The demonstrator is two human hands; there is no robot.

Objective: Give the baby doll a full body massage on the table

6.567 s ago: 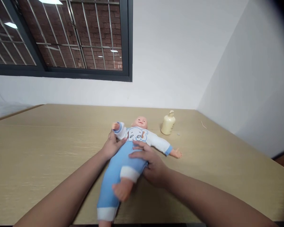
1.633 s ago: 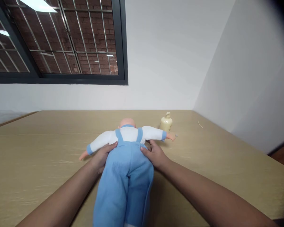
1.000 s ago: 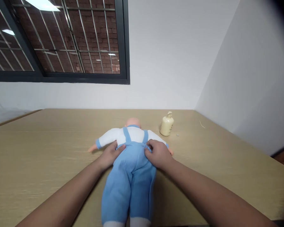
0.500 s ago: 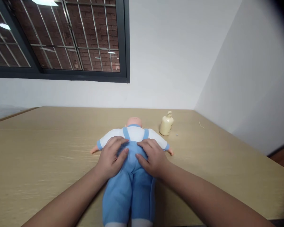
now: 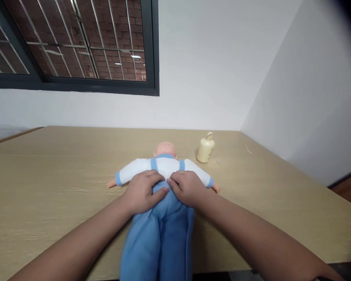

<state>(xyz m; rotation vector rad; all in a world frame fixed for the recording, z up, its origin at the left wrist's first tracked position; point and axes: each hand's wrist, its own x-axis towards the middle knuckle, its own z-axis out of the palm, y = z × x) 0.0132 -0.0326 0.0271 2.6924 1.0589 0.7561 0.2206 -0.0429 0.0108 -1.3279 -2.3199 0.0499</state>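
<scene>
A baby doll (image 5: 165,166) lies face down on the table with its arms spread out. It wears a white top and blue trousers with shoulder straps; its face is hidden. My left hand (image 5: 143,192) rests on the left side of its waist, fingers bent and thumb pointing inward over the blue cloth. On the other side, my right hand (image 5: 188,188) holds the waist with its fingers curled and the thumb close to them. The fingertips of both hands nearly meet over the doll's lower back.
A cream pump bottle (image 5: 205,149) stands beyond the doll's right arm. The light wooden table (image 5: 61,168) meets a white wall (image 5: 210,70) at the back. A thin pale strand (image 5: 248,149) lies to the right. A barred window (image 5: 105,43) is at upper left.
Both hands have moved inward over the doll's lower back and their fingers have curled more. The doll's arms have spread slightly wider. The view has shifted a little.
</scene>
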